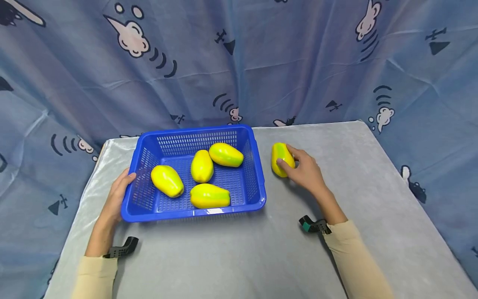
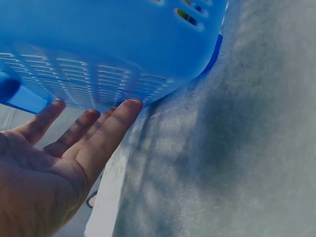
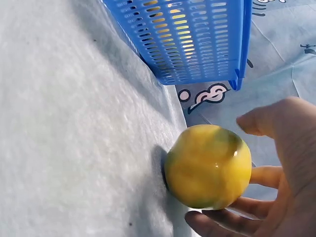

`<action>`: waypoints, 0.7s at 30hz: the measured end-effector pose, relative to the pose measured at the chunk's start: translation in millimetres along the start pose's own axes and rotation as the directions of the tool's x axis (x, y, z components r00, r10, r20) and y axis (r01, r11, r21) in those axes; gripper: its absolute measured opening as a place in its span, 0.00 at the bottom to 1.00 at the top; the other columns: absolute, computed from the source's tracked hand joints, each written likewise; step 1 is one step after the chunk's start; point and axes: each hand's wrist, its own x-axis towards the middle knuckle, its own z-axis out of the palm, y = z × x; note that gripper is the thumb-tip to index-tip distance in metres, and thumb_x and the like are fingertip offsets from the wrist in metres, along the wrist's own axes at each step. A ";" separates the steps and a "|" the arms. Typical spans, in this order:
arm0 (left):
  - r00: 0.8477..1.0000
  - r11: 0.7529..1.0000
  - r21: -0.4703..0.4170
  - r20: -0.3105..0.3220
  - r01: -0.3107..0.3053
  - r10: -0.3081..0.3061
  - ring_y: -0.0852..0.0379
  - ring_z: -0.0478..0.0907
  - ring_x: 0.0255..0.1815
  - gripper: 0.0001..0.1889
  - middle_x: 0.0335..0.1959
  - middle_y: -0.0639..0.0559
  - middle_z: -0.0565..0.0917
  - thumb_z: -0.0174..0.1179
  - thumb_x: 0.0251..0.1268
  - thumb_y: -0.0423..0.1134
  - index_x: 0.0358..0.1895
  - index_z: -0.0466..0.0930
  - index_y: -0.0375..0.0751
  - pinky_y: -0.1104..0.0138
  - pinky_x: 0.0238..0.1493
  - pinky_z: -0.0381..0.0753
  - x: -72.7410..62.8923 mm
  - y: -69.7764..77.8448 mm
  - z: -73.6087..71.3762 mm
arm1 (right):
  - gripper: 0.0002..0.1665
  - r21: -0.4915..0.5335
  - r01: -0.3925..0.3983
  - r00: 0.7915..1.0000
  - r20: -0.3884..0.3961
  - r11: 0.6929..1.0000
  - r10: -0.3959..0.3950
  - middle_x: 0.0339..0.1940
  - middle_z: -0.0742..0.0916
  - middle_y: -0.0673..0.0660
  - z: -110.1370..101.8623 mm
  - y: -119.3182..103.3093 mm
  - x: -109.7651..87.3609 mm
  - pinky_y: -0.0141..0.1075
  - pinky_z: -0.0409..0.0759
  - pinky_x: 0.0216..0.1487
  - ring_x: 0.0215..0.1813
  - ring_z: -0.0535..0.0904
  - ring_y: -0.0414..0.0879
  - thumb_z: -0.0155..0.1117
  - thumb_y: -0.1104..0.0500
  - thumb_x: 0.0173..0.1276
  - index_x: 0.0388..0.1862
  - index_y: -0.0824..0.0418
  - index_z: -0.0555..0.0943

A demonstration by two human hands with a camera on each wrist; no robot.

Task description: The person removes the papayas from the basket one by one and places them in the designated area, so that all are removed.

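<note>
A blue plastic basket [image 1: 164, 216] stands left of the middle of the table, holding several yellow-green papaya-like fruits [image 1: 167, 181]. At its left side is my left hand [image 1: 114, 198]; in the left wrist view its nearly straight fingers [image 2: 106, 140] touch the slotted wall of the basket [image 2: 123, 39]. Right of the basket, another such fruit [image 1: 280, 154] is on the table. Around this fruit [image 3: 207, 165] my right hand [image 1: 307, 171] is spread, thumb on one side, fingers on the other. The right wrist view shows a small gap between thumb [image 3: 264, 121] and fruit.
Pale grey cloth covers the table [image 1: 231, 257]. A blue patterned curtain [image 1: 261, 62] hangs behind and beside it. Each wrist wears a black strap device, the left one [image 1: 123, 247] near the table's front and the right one [image 1: 313, 225] close to the sleeve.
</note>
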 end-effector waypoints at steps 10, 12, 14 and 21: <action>1.000 1.000 0.004 0.002 0.005 -0.005 0.63 0.88 0.46 0.21 0.50 0.63 0.87 0.42 0.88 0.46 0.75 0.65 0.47 0.67 0.43 0.90 0.5 0.5 -0.8 | 0.46 0.023 -0.020 0.999 0.043 1.000 0.019 0.78 0.73 0.72 0.6 7.6 6.3 0.62 0.79 0.69 0.67 0.79 0.69 0.65 0.47 0.77 0.84 0.65 0.60; 1.000 1.000 0.006 0.002 0.012 -0.012 0.63 0.88 0.46 0.23 0.51 0.63 0.87 0.42 0.88 0.46 0.77 0.63 0.44 0.66 0.43 0.90 0.5 1.1 -0.9 | 0.46 0.026 -0.022 0.999 0.049 0.999 0.020 0.79 0.72 0.72 0.7 7.8 6.4 0.62 0.79 0.69 0.67 0.78 0.69 0.65 0.46 0.77 0.84 0.64 0.60; 1.000 1.000 0.006 0.001 0.016 -0.017 0.63 0.88 0.46 0.24 0.50 0.63 0.87 0.42 0.88 0.46 0.78 0.62 0.43 0.66 0.42 0.91 1.0 1.3 -0.7 | 0.47 0.023 -0.027 0.998 0.062 0.999 0.026 0.79 0.72 0.72 -0.1 7.3 6.1 0.63 0.78 0.70 0.69 0.77 0.68 0.64 0.44 0.78 0.85 0.64 0.59; 0.999 1.000 0.003 -0.021 0.031 -0.030 0.63 0.88 0.44 0.23 0.49 0.63 0.88 0.42 0.88 0.45 0.77 0.63 0.44 0.66 0.41 0.91 2.0 0.9 0.2 | 0.49 0.028 -0.038 0.995 0.088 0.999 0.035 0.81 0.69 0.71 -3.1 5.9 5.8 0.65 0.77 0.71 0.73 0.75 0.69 0.63 0.41 0.78 0.86 0.61 0.57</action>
